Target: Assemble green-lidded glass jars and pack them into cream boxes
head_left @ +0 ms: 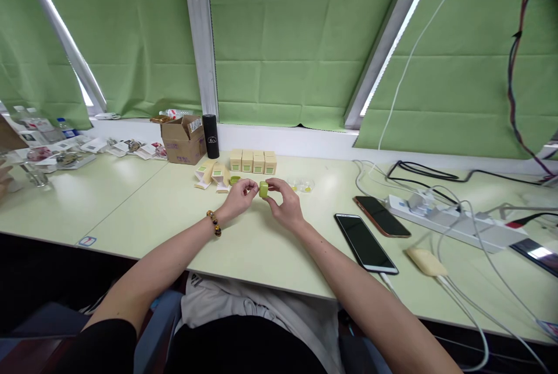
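My right hand (285,202) grips a small, glossy green case (263,189) with rounded corners between thumb and fingers, just above the table. Close against its left side, my left hand (239,197) is closed in a pinch; what lies between those fingertips, if anything, is too small to make out. Behind the left hand, another green piece (235,180) rests on the table, partly covered. Two opened cream cartons (220,175) lie to its left. Clear plastic pieces with yellow-green spots (306,186) sit beyond my right hand.
Several upright cream boxes (253,162) line the back, near a black cylinder (210,136) and a cardboard box (183,140). On the right lie phones (366,242), a power strip (449,223) and loose cables. Another person's hand (4,177) shows at far left.
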`<state>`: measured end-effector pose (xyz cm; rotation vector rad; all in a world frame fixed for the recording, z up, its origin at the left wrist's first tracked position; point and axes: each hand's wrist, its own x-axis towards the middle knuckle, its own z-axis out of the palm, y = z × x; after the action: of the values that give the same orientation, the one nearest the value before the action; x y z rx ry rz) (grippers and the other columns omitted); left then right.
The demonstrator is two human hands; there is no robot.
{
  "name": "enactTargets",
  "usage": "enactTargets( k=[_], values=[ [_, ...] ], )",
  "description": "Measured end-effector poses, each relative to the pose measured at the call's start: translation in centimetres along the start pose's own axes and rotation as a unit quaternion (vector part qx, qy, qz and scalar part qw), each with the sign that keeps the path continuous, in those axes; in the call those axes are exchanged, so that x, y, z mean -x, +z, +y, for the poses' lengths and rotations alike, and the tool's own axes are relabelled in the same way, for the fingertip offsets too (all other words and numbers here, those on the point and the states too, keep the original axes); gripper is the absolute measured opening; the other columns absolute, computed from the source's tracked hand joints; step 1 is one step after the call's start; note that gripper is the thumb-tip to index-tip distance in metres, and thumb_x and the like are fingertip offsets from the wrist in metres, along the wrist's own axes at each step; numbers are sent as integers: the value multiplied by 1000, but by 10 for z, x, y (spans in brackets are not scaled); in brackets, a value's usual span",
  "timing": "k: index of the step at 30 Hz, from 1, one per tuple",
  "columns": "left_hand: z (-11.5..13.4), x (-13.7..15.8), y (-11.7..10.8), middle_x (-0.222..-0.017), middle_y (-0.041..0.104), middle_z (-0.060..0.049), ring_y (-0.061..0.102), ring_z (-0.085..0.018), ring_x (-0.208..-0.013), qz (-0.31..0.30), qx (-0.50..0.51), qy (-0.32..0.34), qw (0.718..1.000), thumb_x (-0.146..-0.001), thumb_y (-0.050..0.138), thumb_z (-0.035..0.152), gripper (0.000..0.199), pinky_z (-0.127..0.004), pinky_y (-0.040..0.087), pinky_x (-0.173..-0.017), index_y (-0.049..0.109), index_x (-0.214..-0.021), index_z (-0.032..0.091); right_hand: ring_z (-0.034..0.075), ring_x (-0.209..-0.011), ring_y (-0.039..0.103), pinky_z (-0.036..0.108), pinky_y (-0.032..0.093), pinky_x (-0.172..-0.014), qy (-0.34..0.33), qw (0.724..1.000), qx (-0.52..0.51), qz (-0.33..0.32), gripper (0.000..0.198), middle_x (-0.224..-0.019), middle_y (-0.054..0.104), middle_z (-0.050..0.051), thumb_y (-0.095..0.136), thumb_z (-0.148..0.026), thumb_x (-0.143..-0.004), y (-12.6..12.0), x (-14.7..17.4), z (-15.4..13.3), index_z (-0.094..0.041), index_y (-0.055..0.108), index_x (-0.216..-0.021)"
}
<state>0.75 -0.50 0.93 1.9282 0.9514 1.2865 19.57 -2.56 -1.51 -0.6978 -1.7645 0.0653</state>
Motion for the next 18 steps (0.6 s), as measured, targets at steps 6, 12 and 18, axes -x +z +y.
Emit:
enactTargets(
  k=[6,12,18],
  values=[
    [-1,0,0,-84,68,-6,59,-18,-78,-1,-2,1,1000,-93,63,41,25,-32,50,-73,66,-87,17,25,-103,71,49,66,-89,2,1000,-3,0,36,-124,67,11,64,-25,-98,0,0,-1,-27,56,-133],
    [2,0,-1,-80,68,-6,60,-17,-75,-5,20,3,1000,-93,63,47,31,-30,49,-71,66,-86,17,23,-95,73,46,67,-81,12,1000,9,20,35,-129,68,12,66,-28,-97,1,4,1,-26,52,-129],
    [4,-1,-1,-79,68,-6,61,-16,-74,-12,45,6,999,-94,63,49,34,-30,50,-71,65,-85,16,25,-100,73,45,66,-79,-42,998,52,14,14,-127,70,13,62,-24,-99,-3,1,-3,-26,61,-113]
  ],
)
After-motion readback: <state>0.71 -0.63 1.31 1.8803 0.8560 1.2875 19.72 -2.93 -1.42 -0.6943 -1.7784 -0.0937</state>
